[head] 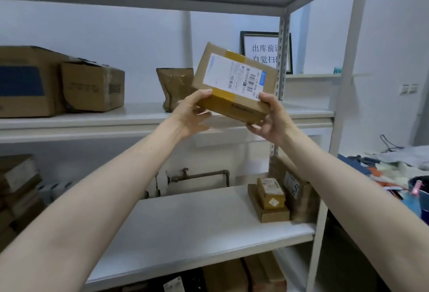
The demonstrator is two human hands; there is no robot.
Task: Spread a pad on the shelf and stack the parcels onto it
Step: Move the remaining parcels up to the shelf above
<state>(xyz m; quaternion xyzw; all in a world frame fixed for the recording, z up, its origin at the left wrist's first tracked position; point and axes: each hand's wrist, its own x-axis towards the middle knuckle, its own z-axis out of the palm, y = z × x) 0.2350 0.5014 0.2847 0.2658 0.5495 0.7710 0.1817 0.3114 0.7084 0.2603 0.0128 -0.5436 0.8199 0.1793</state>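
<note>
Above the white metal shelf (139, 115), the left hand (190, 115) and right hand (270, 117) grip a tilted brown cardboard parcel (234, 82) by its near corners.

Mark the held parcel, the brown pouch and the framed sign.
held parcel (234, 75): head view, on its white shipping label.
brown pouch (174, 85): head view, middle of its front face.
framed sign (258, 41): head view, on its white sheet.

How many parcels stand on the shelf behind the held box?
3: a large carton at far left, a smaller carton beside it, a brown pouch just left of the held box. More may lie outside the view.
</note>
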